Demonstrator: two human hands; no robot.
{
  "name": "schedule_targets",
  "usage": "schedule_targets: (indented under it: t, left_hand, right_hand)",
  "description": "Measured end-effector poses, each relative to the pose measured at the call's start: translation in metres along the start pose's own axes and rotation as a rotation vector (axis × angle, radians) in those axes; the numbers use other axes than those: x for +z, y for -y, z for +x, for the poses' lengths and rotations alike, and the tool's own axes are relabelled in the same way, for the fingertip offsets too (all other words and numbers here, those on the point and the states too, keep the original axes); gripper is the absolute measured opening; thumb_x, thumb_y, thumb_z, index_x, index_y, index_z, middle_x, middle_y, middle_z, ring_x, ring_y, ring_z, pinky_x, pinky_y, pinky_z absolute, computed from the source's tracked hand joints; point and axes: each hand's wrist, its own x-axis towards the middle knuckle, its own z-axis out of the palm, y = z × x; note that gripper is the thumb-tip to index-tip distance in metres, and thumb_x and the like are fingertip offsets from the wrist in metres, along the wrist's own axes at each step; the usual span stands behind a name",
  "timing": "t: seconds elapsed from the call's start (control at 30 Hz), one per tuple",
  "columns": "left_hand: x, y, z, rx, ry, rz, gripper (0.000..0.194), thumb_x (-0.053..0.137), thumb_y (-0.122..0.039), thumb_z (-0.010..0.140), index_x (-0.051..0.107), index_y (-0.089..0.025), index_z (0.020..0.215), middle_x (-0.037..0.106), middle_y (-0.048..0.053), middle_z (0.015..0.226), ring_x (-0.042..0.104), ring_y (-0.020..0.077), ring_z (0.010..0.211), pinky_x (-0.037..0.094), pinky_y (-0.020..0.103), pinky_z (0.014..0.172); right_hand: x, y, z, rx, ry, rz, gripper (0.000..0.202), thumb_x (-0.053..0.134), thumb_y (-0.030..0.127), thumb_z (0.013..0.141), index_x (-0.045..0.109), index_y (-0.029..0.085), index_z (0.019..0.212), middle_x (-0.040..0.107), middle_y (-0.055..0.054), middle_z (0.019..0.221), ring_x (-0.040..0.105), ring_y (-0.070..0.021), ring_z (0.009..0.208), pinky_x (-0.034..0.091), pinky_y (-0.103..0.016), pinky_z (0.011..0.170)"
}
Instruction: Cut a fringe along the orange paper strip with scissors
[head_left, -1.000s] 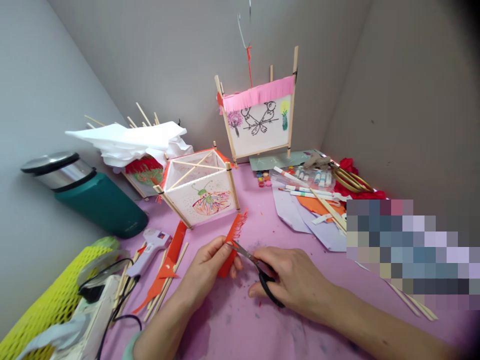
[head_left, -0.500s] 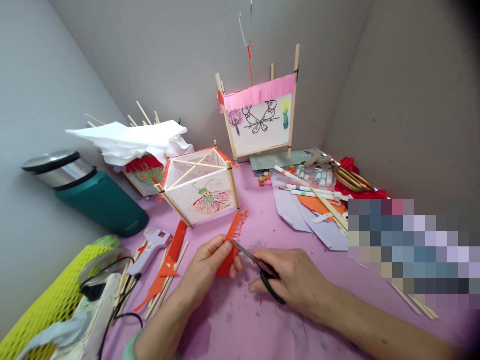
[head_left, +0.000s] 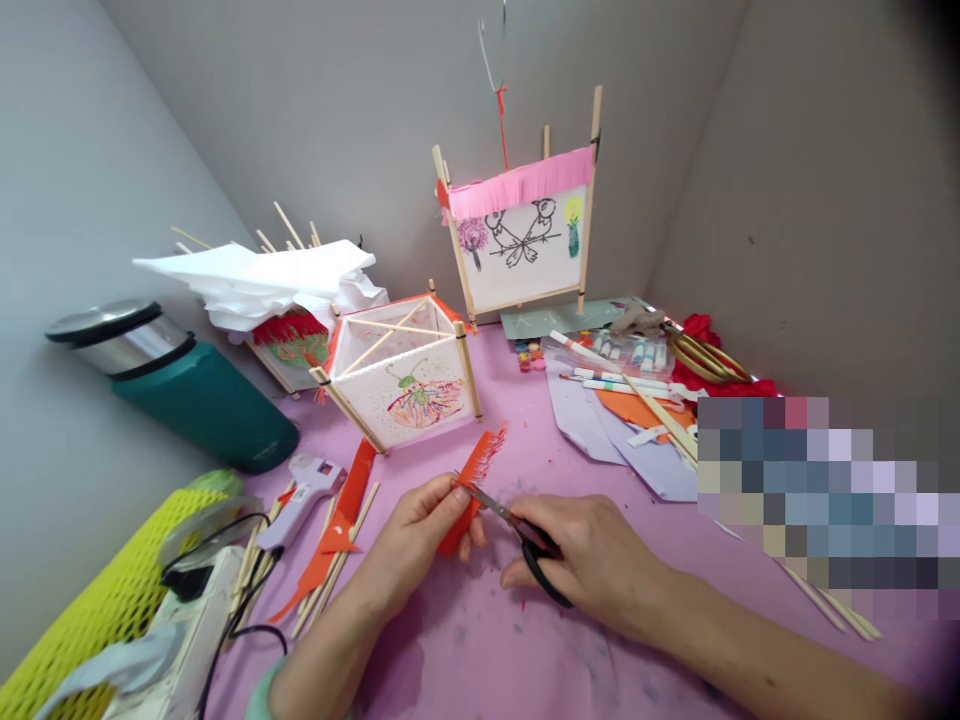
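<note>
Between thumb and fingers my left hand [head_left: 435, 515] pinches a strip of red-orange paper [head_left: 480, 458] whose upper right edge is cut into a fine fringe. My right hand [head_left: 577, 545] grips black-handled scissors [head_left: 541, 570], their blades at the paper's edge right beside my left fingertips. Just behind the paper stands a paper lantern [head_left: 424, 395] on a stick frame, with a butterfly drawing on its front. Farther back, a second lantern [head_left: 525, 235] with pink fringe and drawn birds hangs from a red string.
Left of my hands are a glue gun [head_left: 304, 495], red paper scraps [head_left: 341, 530], thin sticks and a power strip [head_left: 187, 630]. A teal bottle [head_left: 206, 405] leans at the left wall. Markers [head_left: 622, 385] and lilac paper [head_left: 652, 465] lie at right.
The fringed end of the red paper has shifted slightly right and swung a little. My hands stay nearly in place, the scissors still at the paper's edge.
</note>
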Motion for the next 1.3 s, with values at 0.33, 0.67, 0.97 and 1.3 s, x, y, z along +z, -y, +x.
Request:
schedule_targets:
  t: [0.33,0.67,0.97,1.3]
  left_hand:
    - [0.0028,0.0037,-0.0006,-0.013,0.051,-0.038,0.028,0.049,-0.035,0.088,0.059,-0.014,0.073,0.063,0.002,0.064,0.050,0.0103,0.053,0.039,0.023,0.058]
    - [0.0011,0.0045,0.0012,-0.055,0.037,-0.062,0.031,0.051,-0.037,0.085,0.060,-0.014,0.068,0.065,0.004,0.061,0.050,0.0107,0.048,0.037,0.023,0.052]
    - [0.0028,0.0020,0.0001,-0.061,0.016,-0.074,0.030,0.050,-0.035,0.086,0.058,-0.014,0.067,0.064,0.003,0.058,0.049,0.0097,0.046,0.037,0.022,0.050]
    - [0.0023,0.0032,0.0003,-0.071,0.021,-0.116,0.026,0.051,-0.037,0.084,0.057,-0.014,0.074,0.064,0.003,0.056,0.048,0.0095,0.043,0.037,0.021,0.047]
  right_hand:
    - [0.0023,0.0030,-0.0003,0.020,-0.028,-0.003,0.031,0.067,0.048,0.074,0.054,0.020,0.080,0.060,0.003,0.071,0.052,-0.0124,0.061,0.029,-0.023,0.056]
    - [0.0034,0.0024,-0.0008,0.001,-0.010,0.039,0.032,0.059,0.052,0.080,0.055,0.020,0.082,0.063,0.002,0.073,0.054,-0.0123,0.061,0.029,-0.023,0.055]
    - [0.0045,0.0020,-0.0007,-0.002,-0.018,0.031,0.031,0.058,0.051,0.082,0.055,0.020,0.080,0.062,0.003,0.070,0.054,-0.0117,0.060,0.029,-0.023,0.054]
    - [0.0053,0.0004,0.0004,0.004,-0.005,0.012,0.032,0.055,0.052,0.083,0.054,0.020,0.079,0.062,0.001,0.069,0.054,-0.0125,0.060,0.030,-0.022,0.055]
